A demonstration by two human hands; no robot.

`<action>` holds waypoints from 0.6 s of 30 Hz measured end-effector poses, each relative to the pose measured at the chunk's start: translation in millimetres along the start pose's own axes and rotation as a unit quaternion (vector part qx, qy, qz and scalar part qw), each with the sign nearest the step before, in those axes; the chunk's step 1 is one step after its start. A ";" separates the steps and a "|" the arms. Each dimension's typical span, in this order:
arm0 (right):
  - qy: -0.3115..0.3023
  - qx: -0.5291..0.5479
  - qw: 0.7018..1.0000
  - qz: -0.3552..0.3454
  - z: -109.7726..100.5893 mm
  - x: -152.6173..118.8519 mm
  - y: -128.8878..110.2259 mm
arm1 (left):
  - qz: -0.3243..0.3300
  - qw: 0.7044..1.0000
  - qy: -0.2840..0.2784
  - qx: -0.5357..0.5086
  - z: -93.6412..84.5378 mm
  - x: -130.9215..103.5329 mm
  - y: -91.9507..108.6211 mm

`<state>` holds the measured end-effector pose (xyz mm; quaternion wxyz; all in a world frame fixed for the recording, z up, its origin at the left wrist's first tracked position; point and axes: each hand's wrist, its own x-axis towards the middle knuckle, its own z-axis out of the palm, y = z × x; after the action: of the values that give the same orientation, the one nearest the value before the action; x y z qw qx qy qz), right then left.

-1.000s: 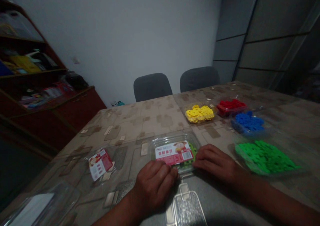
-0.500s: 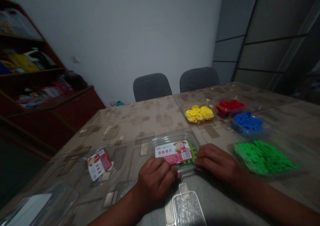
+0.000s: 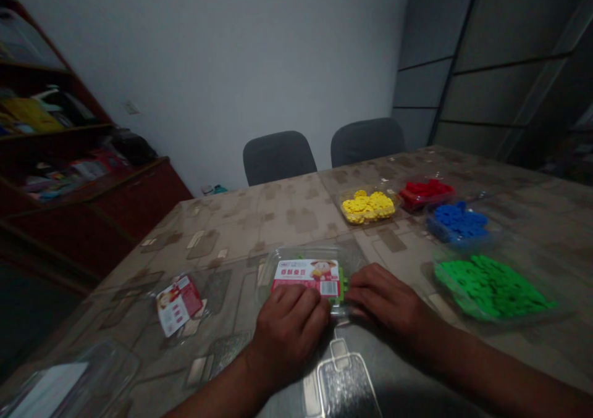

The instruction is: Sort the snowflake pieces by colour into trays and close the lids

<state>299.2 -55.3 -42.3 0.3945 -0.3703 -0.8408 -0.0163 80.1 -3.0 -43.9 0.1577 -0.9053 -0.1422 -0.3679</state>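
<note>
In front of me on the table lies a clear plastic box (image 3: 306,273) with a white and pink label on its lid, and light green pieces show through at its right side. My left hand (image 3: 294,328) is closed at the box's near edge, curled fingers over the lower part of the label. At the right edge, the bent fingers of my right hand (image 3: 382,294) press together against the near right corner. The undersides of both hands' fingers and the thumbs are mostly hidden.
Clear boxes hold yellow pieces (image 3: 368,207), red pieces (image 3: 426,191), blue pieces (image 3: 459,221) and green pieces (image 3: 493,287) to the right. At left lie a labelled clear container (image 3: 178,304) and another clear container (image 3: 104,368). Two grey chairs (image 3: 279,157) stand behind the table.
The box has shifted a little to the left, with my right hand staying at its edge. My left hand now covers more of the label's lower part. The view has moved slightly.
</note>
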 end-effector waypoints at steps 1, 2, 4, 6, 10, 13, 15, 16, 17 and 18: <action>-0.002 -0.002 1.000 -0.001 0.7 1.6 -1.2 | 0.006 1.000 0.001 0.000 0.8 -0.6 -1.0; -0.005 -0.003 1.000 0.001 1.1 2.6 -2.0 | 0.011 1.000 0.003 0.000 1.5 -1.7 -2.5; -0.006 0.000 1.000 0.004 1.0 3.5 -2.2 | 0.018 1.000 0.006 0.000 2.6 -4.7 -6.2; -0.006 0.009 1.000 0.006 -0.2 3.9 -1.5 | 0.019 1.000 0.007 0.000 3.2 -6.7 -9.8; -0.012 0.032 0.999 0.012 -4.2 7.0 -0.2 | 0.004 1.000 0.007 -0.002 3.1 -5.0 -14.3; -0.020 0.046 0.999 0.008 -5.5 10.0 0.7 | -0.002 1.000 0.013 -0.006 1.8 -2.6 -15.5; -0.018 0.053 0.998 0.004 -5.2 11.1 1.0 | -0.002 1.000 0.017 -0.007 1.0 -2.4 -15.9; -0.015 0.055 0.998 0.002 -4.8 11.5 1.0 | -0.001 1.000 0.019 -0.008 0.9 -2.7 -16.0; -0.011 0.055 0.998 0.001 -4.4 11.8 0.9 | 0.003 1.000 0.020 -0.008 0.8 -3.2 -16.0; -0.009 0.054 0.998 -0.001 -4.0 12.0 0.8 | 0.007 1.000 0.021 -0.009 1.0 -3.9 -16.0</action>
<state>297.4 -48.7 -31.6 0.4061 -0.3477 -0.8445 0.0326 72.1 11.4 -44.4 0.1552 -0.8997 -0.1295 -0.3869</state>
